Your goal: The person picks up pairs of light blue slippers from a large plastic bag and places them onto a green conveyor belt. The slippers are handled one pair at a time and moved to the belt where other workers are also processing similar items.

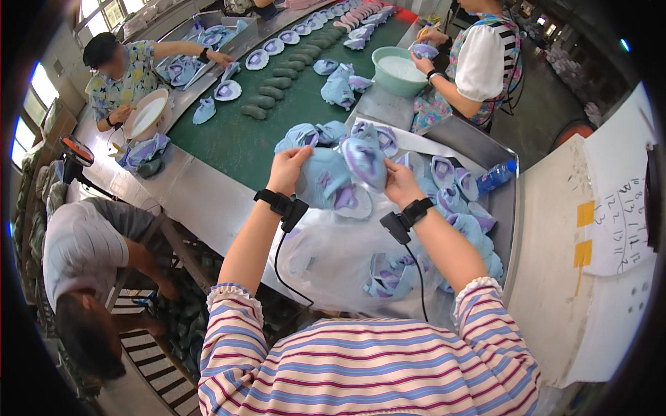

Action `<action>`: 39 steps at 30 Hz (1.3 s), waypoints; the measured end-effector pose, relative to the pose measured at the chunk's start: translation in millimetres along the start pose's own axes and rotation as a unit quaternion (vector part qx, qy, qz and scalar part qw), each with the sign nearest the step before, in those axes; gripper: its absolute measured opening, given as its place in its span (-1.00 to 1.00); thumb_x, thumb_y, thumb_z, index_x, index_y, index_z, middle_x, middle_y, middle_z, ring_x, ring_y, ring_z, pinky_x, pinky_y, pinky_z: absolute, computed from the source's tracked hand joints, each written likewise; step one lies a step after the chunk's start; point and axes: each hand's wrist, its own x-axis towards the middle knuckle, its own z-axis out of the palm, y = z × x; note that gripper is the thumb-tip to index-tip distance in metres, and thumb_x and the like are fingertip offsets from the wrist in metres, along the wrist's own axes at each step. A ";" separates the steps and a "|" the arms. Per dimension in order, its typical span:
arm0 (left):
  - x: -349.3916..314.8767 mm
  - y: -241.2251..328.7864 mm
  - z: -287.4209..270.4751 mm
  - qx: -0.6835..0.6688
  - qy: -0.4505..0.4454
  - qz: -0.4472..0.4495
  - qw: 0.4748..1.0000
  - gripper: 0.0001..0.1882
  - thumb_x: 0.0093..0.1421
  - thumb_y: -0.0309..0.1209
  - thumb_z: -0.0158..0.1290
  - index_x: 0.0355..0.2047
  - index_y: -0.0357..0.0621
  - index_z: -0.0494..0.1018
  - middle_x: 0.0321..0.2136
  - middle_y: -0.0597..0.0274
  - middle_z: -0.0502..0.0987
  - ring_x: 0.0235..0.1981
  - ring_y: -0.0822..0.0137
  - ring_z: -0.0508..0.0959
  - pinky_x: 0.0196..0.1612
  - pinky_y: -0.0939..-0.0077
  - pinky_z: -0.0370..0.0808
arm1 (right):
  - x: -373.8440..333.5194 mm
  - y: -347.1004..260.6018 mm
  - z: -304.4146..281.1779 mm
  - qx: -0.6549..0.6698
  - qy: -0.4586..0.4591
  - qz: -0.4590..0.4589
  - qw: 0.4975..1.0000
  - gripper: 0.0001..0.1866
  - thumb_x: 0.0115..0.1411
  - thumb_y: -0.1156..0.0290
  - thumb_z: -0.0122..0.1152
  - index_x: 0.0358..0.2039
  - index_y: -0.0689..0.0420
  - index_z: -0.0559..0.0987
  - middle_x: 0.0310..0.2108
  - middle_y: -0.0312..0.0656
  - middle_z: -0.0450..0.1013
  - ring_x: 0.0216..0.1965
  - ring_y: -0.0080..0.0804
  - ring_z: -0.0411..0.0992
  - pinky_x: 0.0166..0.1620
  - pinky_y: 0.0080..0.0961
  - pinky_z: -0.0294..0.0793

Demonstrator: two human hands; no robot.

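My left hand [288, 170] pinches the edge of a light blue shoe upper [323, 179] and holds it above the metal tabletop. The fingers of my right hand [401, 183] are closed on a second shoe upper [365, 163], blue with purple trim, held tilted beside the first. Both thumbs show, while most of the other fingers are behind the fabric. Just beyond my hands lie more blue and purple uppers [297, 137], partly covered by the held pair. To the right of my right hand, a pile of uppers [451, 201] runs along the table's raised edge.
Ahead, a green conveyor belt [229, 142] carries rows of dark shoe lasts [274, 92] and uppers. A blue bottle [494, 177] lies at the right corner. One person [125, 76] works across the belt, another [479, 69] beside a green basin [399, 69]; a third [90, 256] bends at left.
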 end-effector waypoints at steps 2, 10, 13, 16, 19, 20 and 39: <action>24.2 -15.1 -9.8 0.006 0.021 0.073 0.997 -0.71 0.19 -0.36 0.03 -0.19 -0.36 0.47 -0.30 0.22 0.53 -0.28 0.46 0.47 -0.17 0.59 0.37 | 25.4 7.7 -2.6 -0.044 0.041 -0.110 0.992 -0.77 0.17 0.48 0.06 -0.18 0.32 0.43 -0.18 -0.11 0.43 -0.14 -0.32 0.38 0.03 -0.42 0.28; 53.0 -68.1 -25.7 0.017 0.102 0.119 0.987 -0.75 0.16 -0.40 0.02 -0.20 -0.28 0.50 -0.29 0.23 0.54 -0.25 0.46 0.47 -0.14 0.60 0.36 | 57.6 5.2 2.4 -0.131 0.154 -0.220 0.954 -0.57 0.01 0.59 0.23 -0.08 0.29 0.36 -0.21 -0.06 0.38 -0.17 -0.30 0.37 -0.08 -0.37 0.37; 49.3 -50.1 -17.8 0.128 0.058 0.167 0.976 -0.77 0.13 -0.39 0.04 -0.25 -0.25 0.53 -0.37 0.27 0.56 -0.34 0.50 0.46 -0.24 0.61 0.37 | 54.9 -14.6 -5.3 -0.250 0.073 -0.231 0.938 -0.43 -0.05 0.52 0.32 0.01 0.26 0.36 -0.21 -0.11 0.38 -0.17 -0.35 0.37 -0.08 -0.39 0.38; 53.5 -49.3 -38.3 0.171 0.048 0.186 0.966 -0.75 0.14 -0.36 0.05 -0.27 -0.30 0.52 -0.39 0.27 0.56 -0.33 0.50 0.47 -0.22 0.60 0.38 | 73.8 -9.3 4.7 -0.320 0.010 -0.240 0.916 -0.41 -0.07 0.50 0.34 0.02 0.20 0.37 -0.23 -0.15 0.39 -0.15 -0.36 0.35 -0.11 -0.42 0.40; 94.0 -60.2 -22.7 0.104 0.054 0.210 0.971 -0.71 0.10 -0.44 0.05 -0.15 -0.28 0.45 -0.27 0.16 0.53 -0.27 0.40 0.49 -0.16 0.54 0.41 | 78.3 -37.6 5.2 -0.430 0.061 -0.322 0.841 -0.27 -0.06 0.51 0.32 0.15 0.15 0.24 -0.03 -0.09 0.33 -0.07 -0.32 0.33 -0.05 -0.42 0.39; 99.3 -58.0 -34.7 0.115 0.076 0.181 0.974 -0.55 0.04 -0.51 0.04 0.00 -0.24 0.32 -0.09 0.02 0.40 -0.10 0.24 0.42 -0.04 0.45 0.36 | 78.7 -36.8 17.9 -0.410 0.039 -0.360 0.837 -0.16 -0.08 0.42 0.35 0.20 0.11 0.14 0.07 -0.01 0.20 0.02 -0.24 0.26 0.02 -0.40 0.32; -148.4 -138.9 -82.3 0.756 -0.036 0.330 0.565 -0.55 -0.02 -0.36 0.01 -0.09 -0.28 0.34 -0.11 0.00 0.39 -0.13 0.04 0.45 -0.09 0.15 0.40 | -23.4 71.9 -47.2 -0.852 -0.147 -0.189 0.466 -0.52 0.02 0.34 0.06 0.00 0.16 0.37 -0.21 0.07 0.45 -0.20 0.00 0.43 -0.13 -0.16 0.40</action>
